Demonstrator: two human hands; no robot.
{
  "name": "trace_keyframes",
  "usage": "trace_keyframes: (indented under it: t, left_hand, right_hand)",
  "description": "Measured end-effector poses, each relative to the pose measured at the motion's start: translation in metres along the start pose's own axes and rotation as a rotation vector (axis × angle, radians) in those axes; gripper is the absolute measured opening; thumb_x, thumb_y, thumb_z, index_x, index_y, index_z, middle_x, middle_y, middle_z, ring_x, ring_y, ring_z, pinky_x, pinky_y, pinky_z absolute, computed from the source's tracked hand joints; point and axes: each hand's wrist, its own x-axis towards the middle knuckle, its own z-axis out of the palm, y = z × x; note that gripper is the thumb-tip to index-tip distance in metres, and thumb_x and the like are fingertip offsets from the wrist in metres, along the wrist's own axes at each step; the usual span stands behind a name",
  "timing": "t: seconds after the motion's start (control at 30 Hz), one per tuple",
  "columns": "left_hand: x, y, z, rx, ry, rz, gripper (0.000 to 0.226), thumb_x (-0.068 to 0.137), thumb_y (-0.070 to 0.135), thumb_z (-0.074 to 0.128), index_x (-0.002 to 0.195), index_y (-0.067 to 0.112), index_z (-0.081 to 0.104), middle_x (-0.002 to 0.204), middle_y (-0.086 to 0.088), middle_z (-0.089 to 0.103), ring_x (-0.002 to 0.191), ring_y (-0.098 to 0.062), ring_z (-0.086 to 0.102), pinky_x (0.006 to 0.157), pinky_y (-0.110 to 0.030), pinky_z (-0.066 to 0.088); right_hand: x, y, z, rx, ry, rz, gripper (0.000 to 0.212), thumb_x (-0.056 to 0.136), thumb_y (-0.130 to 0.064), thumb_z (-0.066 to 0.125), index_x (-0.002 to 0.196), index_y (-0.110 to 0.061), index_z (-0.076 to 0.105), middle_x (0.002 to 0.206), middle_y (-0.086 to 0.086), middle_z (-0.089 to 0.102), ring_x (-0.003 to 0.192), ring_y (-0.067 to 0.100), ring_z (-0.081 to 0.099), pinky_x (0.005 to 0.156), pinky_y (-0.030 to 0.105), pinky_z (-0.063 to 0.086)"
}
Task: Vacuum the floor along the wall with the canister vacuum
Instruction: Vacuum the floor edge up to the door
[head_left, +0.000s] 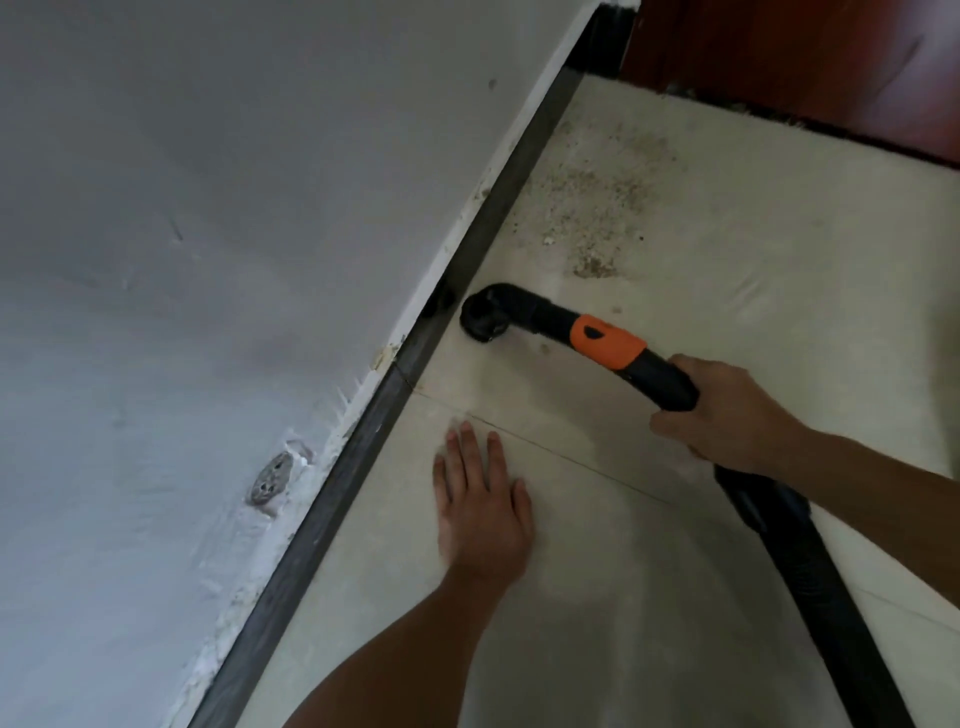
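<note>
A black vacuum nozzle with an orange collar points down onto the pale tiled floor, close to the dark baseboard of the grey wall. My right hand grips the black tube just behind the orange collar. The ribbed black hose runs from that hand down to the lower right edge. My left hand lies flat on the tile with straight fingers, below the nozzle and near the baseboard. A patch of brownish dust and grit lies on the floor beyond the nozzle.
A dark red wooden surface borders the floor at the top right, with debris along its bottom edge. The wall has chipped plaster and a small round hole just above the baseboard. A tile joint crosses the floor between my hands.
</note>
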Motion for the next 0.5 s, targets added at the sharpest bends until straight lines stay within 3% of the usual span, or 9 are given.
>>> trace_keyframes:
  t: [0.1, 0.23, 0.37, 0.5]
  left_hand:
    - [-0.002, -0.003, 0.001, 0.008, -0.006, 0.004, 0.065, 0.098, 0.046, 0.012, 0.154, 0.011, 0.011, 0.16, -0.018, -0.003, 0.148, -0.031, -0.009, 0.12, -0.047, 0.001]
    - [-0.001, 0.002, -0.005, -0.002, 0.016, -0.018, 0.067, 0.096, 0.046, 0.017, 0.151, 0.009, 0.025, 0.158, -0.02, 0.015, 0.148, -0.033, 0.009, 0.119, -0.049, 0.011]
    - [-0.002, 0.006, -0.007, 0.003, 0.013, -0.034, 0.067, 0.094, 0.045, 0.019, 0.147, 0.007, 0.035, 0.154, -0.022, 0.027, 0.145, -0.036, 0.02, 0.116, -0.05, 0.018]
    - [0.001, 0.012, -0.007, 0.028, 0.017, -0.032, 0.069, 0.093, 0.043, 0.019, 0.145, 0.002, 0.038, 0.15, -0.026, 0.033, 0.141, -0.042, 0.027, 0.112, -0.054, 0.023]
  right_hand:
    - [-0.027, 0.011, -0.017, -0.036, -0.012, -0.01, 0.03, 0.079, -0.011, 0.075, 0.074, -0.024, 0.048, 0.062, 0.0, 0.055, 0.049, 0.012, 0.055, 0.049, 0.025, 0.041]
    - [-0.066, 0.044, -0.016, 0.01, 0.036, 0.027, 0.03, 0.079, -0.012, 0.074, 0.073, -0.023, 0.047, 0.062, -0.003, 0.054, 0.051, 0.009, 0.051, 0.049, 0.025, 0.038]
    - [-0.102, 0.091, 0.003, 0.243, 0.226, 0.22, 0.019, 0.077, -0.012, 0.074, 0.077, -0.016, 0.055, 0.061, -0.002, 0.057, 0.048, 0.008, 0.053, 0.047, 0.023, 0.041]
    - [-0.126, 0.134, 0.023, 0.37, 0.46, 0.387, 0.022, 0.076, -0.014, 0.074, 0.076, -0.023, 0.054, 0.06, 0.002, 0.058, 0.053, 0.019, 0.058, 0.052, 0.034, 0.047]
